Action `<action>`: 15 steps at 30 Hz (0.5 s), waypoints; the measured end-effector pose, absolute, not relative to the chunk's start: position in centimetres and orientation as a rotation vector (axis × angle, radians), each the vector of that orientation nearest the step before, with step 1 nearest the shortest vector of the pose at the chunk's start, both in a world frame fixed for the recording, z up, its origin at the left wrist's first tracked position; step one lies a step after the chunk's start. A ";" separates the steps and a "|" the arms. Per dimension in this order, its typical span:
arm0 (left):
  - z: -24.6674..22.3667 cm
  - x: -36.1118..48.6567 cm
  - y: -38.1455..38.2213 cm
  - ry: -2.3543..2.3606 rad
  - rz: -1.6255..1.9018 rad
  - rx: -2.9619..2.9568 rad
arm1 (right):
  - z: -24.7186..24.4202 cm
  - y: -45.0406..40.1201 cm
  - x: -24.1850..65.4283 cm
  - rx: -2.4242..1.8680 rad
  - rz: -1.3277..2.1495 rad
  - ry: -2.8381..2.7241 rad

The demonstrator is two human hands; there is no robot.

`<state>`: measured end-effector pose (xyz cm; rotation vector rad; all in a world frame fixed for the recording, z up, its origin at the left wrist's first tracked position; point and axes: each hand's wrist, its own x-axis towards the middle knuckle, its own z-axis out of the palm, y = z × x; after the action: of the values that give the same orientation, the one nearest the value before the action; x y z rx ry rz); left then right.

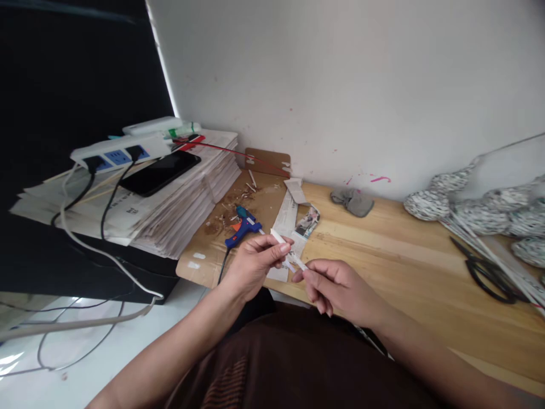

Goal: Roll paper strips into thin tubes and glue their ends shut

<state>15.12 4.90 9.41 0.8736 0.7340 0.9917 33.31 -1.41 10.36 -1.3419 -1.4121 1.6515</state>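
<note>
Between my two hands runs a thin white rolled-paper tube (300, 262) with some dark print on it. My left hand (254, 262) pinches it near its upper end, thumb on top, and the tip sticks out past the fingers. My right hand (338, 287) grips the tube lower down between thumb and fingers. A pale strip shows below my right wrist; whether it belongs to the same tube I cannot tell. Just beyond my left hand, a blue glue gun (243, 232) lies on a stained cardboard sheet (268, 199). Cut newspaper strips (286, 218) lie behind and under my hands.
At left, a stack of paper (204, 187) carries a black phone (162, 172) and a power strip (123, 153) with trailing cables. A grey cloth (353, 201) lies near the wall. Scissors (489, 278), long paper tubes and several woven paper shapes (428, 204) occupy the right side.
</note>
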 end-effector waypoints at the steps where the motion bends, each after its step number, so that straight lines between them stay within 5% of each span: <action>1: 9.5 15.3 5.0 0.726 0.982 0.882 | 10.4 -1.4 33.7 -1.318 1.705 -1.367; 15: 10.9 16.2 6.6 0.805 0.999 1.054 | 9.0 -1.8 36.6 -1.084 2.027 -0.991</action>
<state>16.22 6.59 10.87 1.0541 0.8055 0.9987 36.58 -1.83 8.98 -1.0838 -0.9911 2.0268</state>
